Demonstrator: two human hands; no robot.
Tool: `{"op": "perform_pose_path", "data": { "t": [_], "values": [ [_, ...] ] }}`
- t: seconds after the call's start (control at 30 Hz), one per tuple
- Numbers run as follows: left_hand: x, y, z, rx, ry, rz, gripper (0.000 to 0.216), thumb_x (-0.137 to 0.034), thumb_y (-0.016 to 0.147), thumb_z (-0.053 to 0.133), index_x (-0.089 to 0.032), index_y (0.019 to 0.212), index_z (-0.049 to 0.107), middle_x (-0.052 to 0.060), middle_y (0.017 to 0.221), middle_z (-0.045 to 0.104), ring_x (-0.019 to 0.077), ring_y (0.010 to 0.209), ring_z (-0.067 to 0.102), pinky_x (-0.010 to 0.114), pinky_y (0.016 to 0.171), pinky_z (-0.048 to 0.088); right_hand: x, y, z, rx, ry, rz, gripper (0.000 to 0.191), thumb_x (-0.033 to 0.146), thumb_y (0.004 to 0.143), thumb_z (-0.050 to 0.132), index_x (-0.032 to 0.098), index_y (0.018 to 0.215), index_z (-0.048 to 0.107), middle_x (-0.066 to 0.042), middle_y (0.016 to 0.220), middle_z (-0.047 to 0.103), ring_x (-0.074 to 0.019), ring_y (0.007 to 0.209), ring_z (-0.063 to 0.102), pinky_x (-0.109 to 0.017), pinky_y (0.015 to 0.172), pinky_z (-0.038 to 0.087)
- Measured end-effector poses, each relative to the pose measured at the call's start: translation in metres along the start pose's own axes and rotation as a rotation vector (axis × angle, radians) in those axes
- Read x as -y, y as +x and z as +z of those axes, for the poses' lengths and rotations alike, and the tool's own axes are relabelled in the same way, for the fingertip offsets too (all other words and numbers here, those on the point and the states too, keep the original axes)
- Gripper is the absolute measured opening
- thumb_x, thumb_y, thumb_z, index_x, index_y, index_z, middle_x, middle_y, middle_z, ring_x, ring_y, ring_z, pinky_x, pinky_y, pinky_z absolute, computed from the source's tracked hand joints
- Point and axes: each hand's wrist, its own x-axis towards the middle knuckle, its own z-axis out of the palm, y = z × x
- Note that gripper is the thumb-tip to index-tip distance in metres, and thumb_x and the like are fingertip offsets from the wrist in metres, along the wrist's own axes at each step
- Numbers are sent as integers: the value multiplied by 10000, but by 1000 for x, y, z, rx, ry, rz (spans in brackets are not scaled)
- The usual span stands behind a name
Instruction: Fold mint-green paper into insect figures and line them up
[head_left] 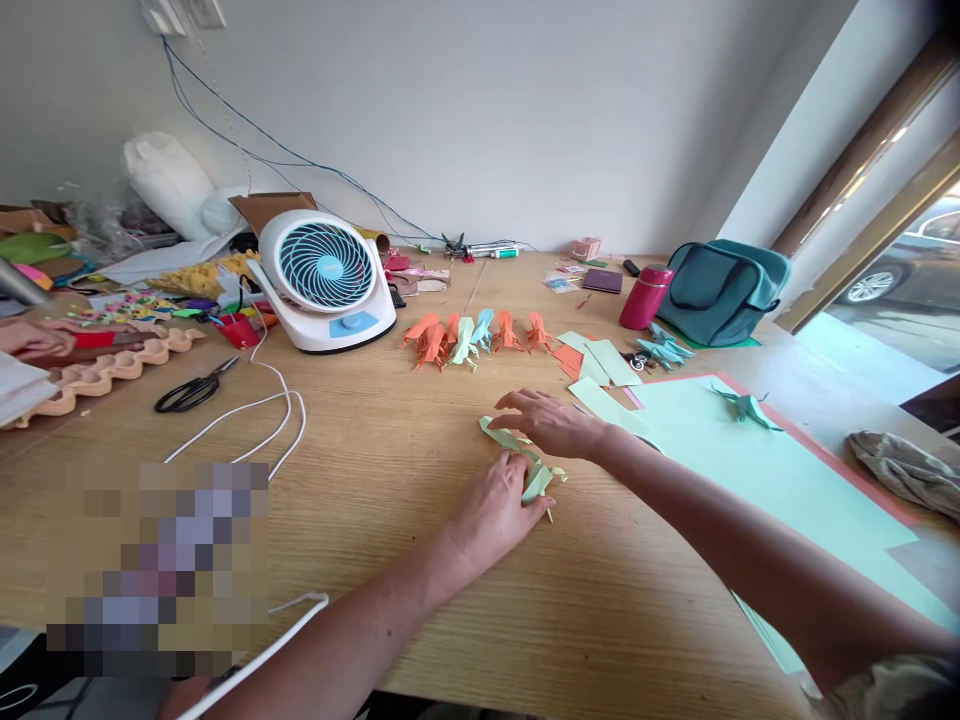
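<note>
Left hand (501,508) grips folded green paper (537,482), right hand (553,424) spread, pink bottle (646,299) beside teal bag (709,295).

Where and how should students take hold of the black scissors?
Probably by the handle loops, coming from the left: the black scissors lie flat with those loops at the left end, while the blades point right, towards the fan, with the white cord beyond their tips.

Tabletop (367,480) free beside left grip (501,505), figures (507,332) blocking ahead
</note>
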Motion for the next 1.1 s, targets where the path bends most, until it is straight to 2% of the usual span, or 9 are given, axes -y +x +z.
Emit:
{"op": "perform_pose_path", "data": {
  "t": [0.1,0.17,0.27,0.37,0.47,0.6,0.7,0.9,1.1],
  "values": [
    [4,-1,-7,-21,34,24,261,-320,852,648,-211,1086,607,90,1118,642,270,997,653,357,780,522,-12,21,2,124,-117,-160,416,74,922,530,269,1277,626,-125,1441,486,-289,1229,510,-443,929,473],
    [8,-1,-16,-8,81,28,262,-281,850,635,-220,1104,621,95,1109,641,277,1012,643,371,806,524,-16,26,0,158,-143,-190,363,91,925,541,252,1234,643,-122,1468,472,-291,1249,498,-436,920,470],
    [15,-1,-30,38,156,39,189,-217,852,608,-209,1035,655,98,1059,646,273,994,635,386,845,515,-20,21,-8,149,-136,-154,276,144,900,611,212,1164,655,-124,1448,502,-300,1251,497,-432,920,455],
    [18,-1,-39,23,213,58,111,-213,859,620,-179,959,653,104,1027,654,282,1000,616,400,863,503,-21,6,-14,126,-86,-54,261,225,866,681,176,1119,644,-134,1252,636,-288,1125,567,-413,892,448],
    [20,0,-41,-20,210,58,165,-269,835,698,-176,952,628,89,1011,667,286,1000,602,399,853,495,-21,-8,-7,78,-16,48,306,259,855,694,164,1139,629,-118,1079,676,-263,984,609,-384,845,447],
    [21,3,-36,-54,204,56,160,-218,802,736,-190,900,613,67,985,675,273,985,601,381,831,486,-22,-16,13,-28,77,122,278,200,823,704,174,1095,653,-103,1052,645,-241,927,623,-343,798,456],
    [24,5,-32,-63,189,51,149,-188,794,737,-193,880,615,60,972,677,267,969,605,380,826,481,-23,-19,19,-86,109,167,249,164,820,690,169,1066,650,-94,1021,638,-230,917,628,-323,780,471],
    [28,8,-33,-116,87,70,187,-155,783,748,-202,910,619,36,1004,684,245,974,602,374,846,473,-7,-47,-6,-267,249,263,230,188,874,667,199,1098,618,-70,1014,650,-223,909,633,-340,779,508],
    [23,10,-36,-150,40,59,191,-154,782,754,-217,896,615,13,984,677,227,974,592,350,826,472,11,-80,-13,-318,186,261,265,189,902,648,230,1162,626,-83,1058,637,-253,997,597,-402,866,505]
  ]
}}
